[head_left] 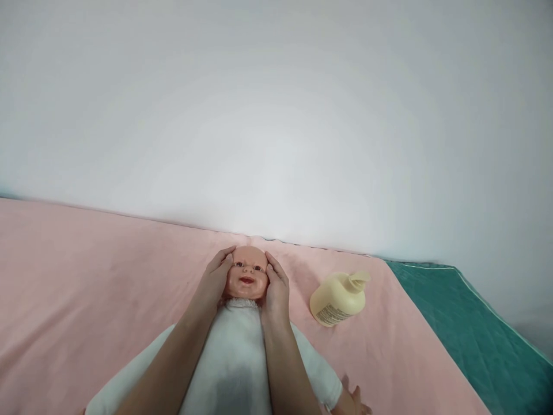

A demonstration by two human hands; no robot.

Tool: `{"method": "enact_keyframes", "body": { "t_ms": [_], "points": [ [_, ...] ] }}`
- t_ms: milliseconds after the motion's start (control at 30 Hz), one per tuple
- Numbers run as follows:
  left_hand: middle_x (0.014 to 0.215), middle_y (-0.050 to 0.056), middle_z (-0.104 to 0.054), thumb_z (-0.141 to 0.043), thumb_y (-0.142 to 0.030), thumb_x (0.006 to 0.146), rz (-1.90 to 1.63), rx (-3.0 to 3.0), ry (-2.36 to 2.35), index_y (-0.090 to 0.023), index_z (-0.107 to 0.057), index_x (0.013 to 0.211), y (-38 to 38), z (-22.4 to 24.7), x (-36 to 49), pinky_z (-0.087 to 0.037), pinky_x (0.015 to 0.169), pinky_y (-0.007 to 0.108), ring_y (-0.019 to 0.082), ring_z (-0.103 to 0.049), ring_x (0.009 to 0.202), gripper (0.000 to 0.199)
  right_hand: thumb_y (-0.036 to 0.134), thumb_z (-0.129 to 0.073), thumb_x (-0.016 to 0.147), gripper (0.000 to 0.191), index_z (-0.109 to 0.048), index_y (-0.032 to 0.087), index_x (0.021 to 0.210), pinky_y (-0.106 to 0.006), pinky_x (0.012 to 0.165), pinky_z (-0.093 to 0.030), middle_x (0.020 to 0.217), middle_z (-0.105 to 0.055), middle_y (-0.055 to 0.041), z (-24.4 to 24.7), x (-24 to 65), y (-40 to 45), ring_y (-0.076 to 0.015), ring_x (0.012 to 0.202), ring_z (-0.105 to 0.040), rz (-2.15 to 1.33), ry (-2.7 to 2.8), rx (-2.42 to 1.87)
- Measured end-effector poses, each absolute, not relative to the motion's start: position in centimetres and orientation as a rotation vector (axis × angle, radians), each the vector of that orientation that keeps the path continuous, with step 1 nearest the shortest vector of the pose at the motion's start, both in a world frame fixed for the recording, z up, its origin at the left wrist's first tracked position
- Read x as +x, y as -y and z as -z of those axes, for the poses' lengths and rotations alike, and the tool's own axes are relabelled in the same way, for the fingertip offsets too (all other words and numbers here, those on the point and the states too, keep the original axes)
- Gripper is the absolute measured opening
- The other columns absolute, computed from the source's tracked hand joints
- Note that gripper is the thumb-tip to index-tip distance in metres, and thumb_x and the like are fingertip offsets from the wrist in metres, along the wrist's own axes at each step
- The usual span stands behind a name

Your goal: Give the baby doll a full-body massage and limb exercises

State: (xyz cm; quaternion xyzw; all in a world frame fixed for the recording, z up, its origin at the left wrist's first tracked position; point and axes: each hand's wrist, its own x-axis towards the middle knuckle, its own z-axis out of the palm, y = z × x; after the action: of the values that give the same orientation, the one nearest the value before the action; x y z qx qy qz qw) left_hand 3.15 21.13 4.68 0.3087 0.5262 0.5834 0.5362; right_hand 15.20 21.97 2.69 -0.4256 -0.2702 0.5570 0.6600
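Note:
A baby doll (247, 276) in a white outfit lies on its back, head towards the wall. My left hand (219, 278) cups the side of its head at picture left, fingers along the temple. On the opposite side my right hand (277, 286) is pressed against the head in the same way. The doll's head is held between both palms; parts of the fingers behind it are hidden. My forearms lie over its body and cover part of the white top. A pale yellow pump bottle (337, 300) stands to the right of my right hand, apart from it.
A pink cloth (108, 271) with soft creases lies under the doll and the bottle. Green quilted fabric (475, 340) shows at the right. Behind the bedding rises a plain white wall (276, 127), close to the doll's head.

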Motion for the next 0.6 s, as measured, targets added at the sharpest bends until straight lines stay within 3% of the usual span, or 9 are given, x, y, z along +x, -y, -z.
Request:
{"method": "enact_keyframes", "body": {
  "t_ms": [267,467,600],
  "points": [
    [0.112,0.011,-0.066,-0.064,-0.058,0.076,-1.423,0.798,-1.237,-0.019,-0.060,0.114,-21.0,-5.2,3.5,-0.053,0.082,0.037,0.027,-0.064,0.102,0.055,0.042,-0.070,0.071,0.045,-0.067,0.020,0.110,-0.037,0.090,-0.051,0.115,-0.067,-0.0080,-3.1,14.8,-21.8,-0.0246,0.107,-0.061,-1.204,0.696,-0.996],
    [0.113,0.013,-0.062,-0.077,-0.040,0.067,-1.324,0.763,-1.279,-0.019,-0.054,0.116,-20.4,-6.8,3.5,-0.054,0.079,0.036,0.027,-0.064,0.100,0.058,0.036,-0.078,0.063,0.050,-0.064,0.021,0.109,-0.034,0.091,-0.050,0.113,-0.066,-0.0062,-3.1,14.8,-21.6,-0.0234,0.106,-0.061,-1.174,0.742,-1.079],
    [0.114,0.012,-0.062,-0.076,-0.039,0.069,-1.325,0.773,-1.296,-0.020,-0.054,0.116,-20.6,-6.5,3.3,-0.055,0.076,0.034,0.026,-0.065,0.099,0.056,0.036,-0.076,0.065,0.048,-0.064,0.020,0.109,-0.034,0.091,-0.050,0.114,-0.066,-0.0073,-3.2,14.9,-21.6,-0.0238,0.107,-0.061,-1.168,0.734,-1.075]
  ]
}}
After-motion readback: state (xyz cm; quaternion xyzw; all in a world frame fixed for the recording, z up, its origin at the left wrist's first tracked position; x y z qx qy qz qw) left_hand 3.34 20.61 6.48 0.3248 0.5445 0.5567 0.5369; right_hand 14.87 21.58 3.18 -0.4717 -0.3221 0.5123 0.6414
